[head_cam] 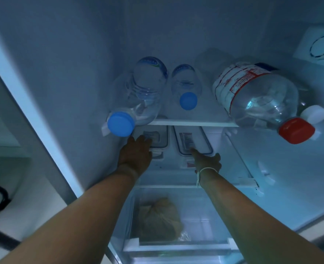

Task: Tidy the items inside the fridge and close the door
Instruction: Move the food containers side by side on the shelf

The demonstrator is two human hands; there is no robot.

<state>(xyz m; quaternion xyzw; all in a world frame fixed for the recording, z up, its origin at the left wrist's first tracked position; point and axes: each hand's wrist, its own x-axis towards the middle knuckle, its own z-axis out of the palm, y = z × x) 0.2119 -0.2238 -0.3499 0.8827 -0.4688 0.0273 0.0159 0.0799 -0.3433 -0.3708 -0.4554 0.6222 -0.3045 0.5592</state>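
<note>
The left hand (136, 151) is being held palm-down with fingers spread loosely over the near edge of the left box (153, 139), closed on nothing; whether the fingertips are pressing on the lid cannot be told; the right hand (208, 161) is being stretched forward with one finger extended onto the lid of the right box (192, 141), the other fingers being curled under and nothing being gripped; a pale string (202, 173) is being worn round the right wrist; both boxes are clear with labelled lids, and are being kept side by side, just apart, on the middle shelf (239, 155) under the upper shelf (191, 123); on that upper shelf three bottles are being stored lying down, caps toward the camera: a blue-capped bottle (138, 100) at the left, its cap overhanging the shelf edge, a smaller blue-capped bottle (186, 88) in the middle, and a large red-capped bottle (260, 98) at the right, also overhanging the edge; below the arms a clear drawer (207, 216) is being seen, with a brownish bag (159, 220) lying inside at its left; a round dial (322, 47) is being shown on the right wall; the fridge is being kept open, its white frame (29, 103) running along the left.
</note>
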